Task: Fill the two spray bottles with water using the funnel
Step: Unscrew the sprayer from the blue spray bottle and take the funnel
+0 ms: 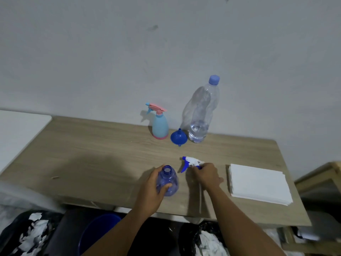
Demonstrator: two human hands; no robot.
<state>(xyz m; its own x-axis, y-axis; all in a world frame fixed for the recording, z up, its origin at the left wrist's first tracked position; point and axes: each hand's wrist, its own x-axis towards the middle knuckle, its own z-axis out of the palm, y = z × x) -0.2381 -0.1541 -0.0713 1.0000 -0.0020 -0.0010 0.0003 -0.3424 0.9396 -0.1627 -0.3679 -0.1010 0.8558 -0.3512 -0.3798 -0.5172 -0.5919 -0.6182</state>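
Blue spray bottle (169,177) upright near bench (92,154) front edge, mouth open, looks empty: light, thin plastic, tips easily. Left hand (152,186) fingers curled round its body; good hold, low and wide. Right hand (206,174) fingers pinch trigger head (190,162), just beside bottle. Funnel (178,137) stands wide mouth down between pastel spray bottle (160,126) and water bottle (201,115); rigid, take by rim. Water bottle mostly empty, soft-walled; grip midbody gently.

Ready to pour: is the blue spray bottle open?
Open: the blue bottle has a bare mouth; the right hand holds its trigger head beside it.
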